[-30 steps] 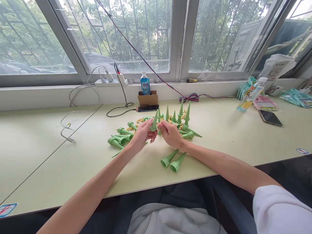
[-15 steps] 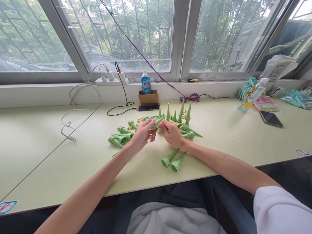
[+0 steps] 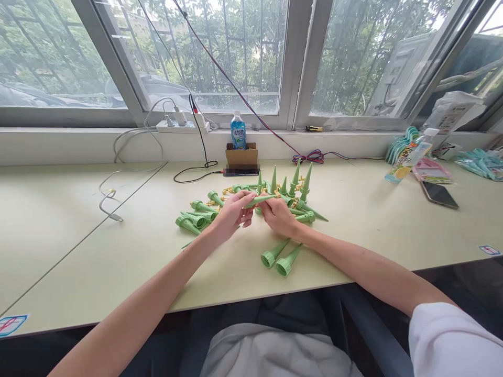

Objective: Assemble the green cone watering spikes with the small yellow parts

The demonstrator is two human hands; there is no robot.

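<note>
My left hand [image 3: 234, 210] is closed around a green plastic watering spike [image 3: 261, 200], whose tip points right. Close against it, the fingers of my right hand [image 3: 278, 215] are pinched together at the spike's underside; whatever they hold is hidden. Behind both hands, several green spikes [image 3: 306, 183] stand upright among small yellow plastic pieces [image 3: 228, 190]. More green spikes [image 3: 188, 224] lie on their sides left of my left hand. Two others [image 3: 283, 267] lie in front of my right wrist, their threaded open ends toward me.
On the pale table [image 3: 129, 267], a blue-labelled bottle [image 3: 238, 132] stands in a small cardboard box [image 3: 241, 157]. A white cable [image 3: 108, 201] lies at left. To the right are a phone [image 3: 439, 194], a clear bottle [image 3: 411, 157] and a pink package [image 3: 432, 172].
The spike in my left hand has swung from slanting upward to nearly level, its tip now over my right fingers. The camera view has shifted slightly.
</note>
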